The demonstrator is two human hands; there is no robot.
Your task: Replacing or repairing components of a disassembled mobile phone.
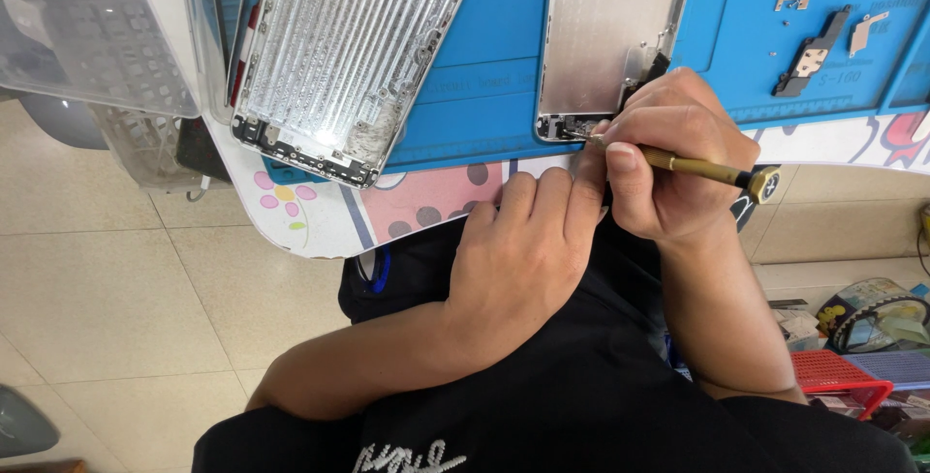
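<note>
My right hand (pixel 673 158) grips a brass-coloured screwdriver (pixel 707 170), its tip set against the lower corner of a silver phone housing (pixel 605 32) lying on a blue work mat (pixel 489 66). My left hand (pixel 528 250) rests at the table edge just below that housing, fingers together and pressed near the screwdriver tip, holding nothing that I can see. A second, larger silver housing (pixel 339 57) lies to the left on the mat, tilted.
Small metal brackets (pixel 814 47) and screws lie on the mat's right part. A clear plastic tray (pixel 87 28) sits at the upper left. A patterned table cover (pixel 320 207) hangs at the edge. A red basket (pixel 838 376) and boxes stand on the tiled floor, right.
</note>
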